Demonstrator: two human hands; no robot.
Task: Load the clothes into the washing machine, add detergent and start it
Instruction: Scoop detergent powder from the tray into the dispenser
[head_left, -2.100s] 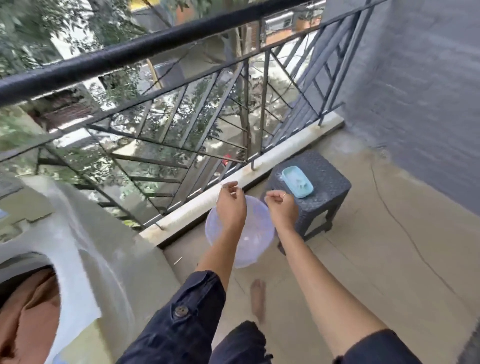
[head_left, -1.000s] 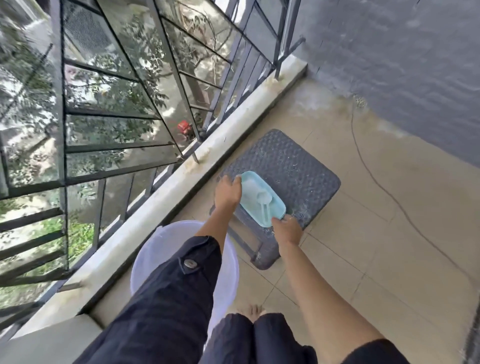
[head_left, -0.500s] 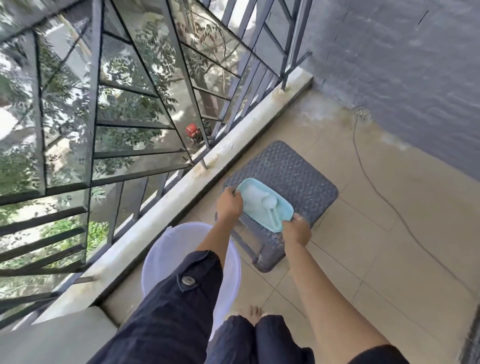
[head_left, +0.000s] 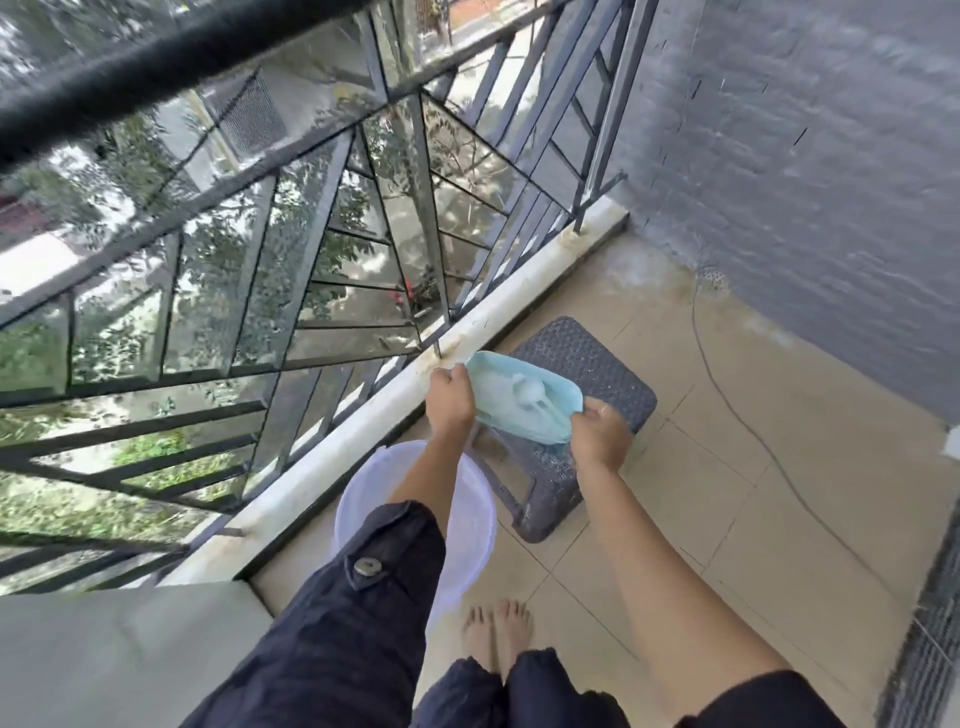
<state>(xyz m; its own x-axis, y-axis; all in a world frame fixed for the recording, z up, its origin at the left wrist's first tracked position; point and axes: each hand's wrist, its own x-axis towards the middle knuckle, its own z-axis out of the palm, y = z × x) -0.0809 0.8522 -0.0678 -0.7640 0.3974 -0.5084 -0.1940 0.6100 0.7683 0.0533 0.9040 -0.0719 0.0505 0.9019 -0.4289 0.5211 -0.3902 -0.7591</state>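
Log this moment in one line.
left hand: grips detergent tub; right hand: grips detergent tub; detergent tub: over stool; basin: on floor

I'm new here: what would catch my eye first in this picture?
Most likely the light blue tub of white powder with a scoop in it, gripped at its ends by the left hand and right hand, over a dark woven stool mid-picture. Just below, a pale basin sits on the tiled floor beside the metal railing.

Hides half the white basin (head_left: 467, 519) behind a dark sleeve (head_left: 363, 597); smears the handrail (head_left: 156, 57) and the scoop (head_left: 527, 389) in the blue tub (head_left: 491, 397).
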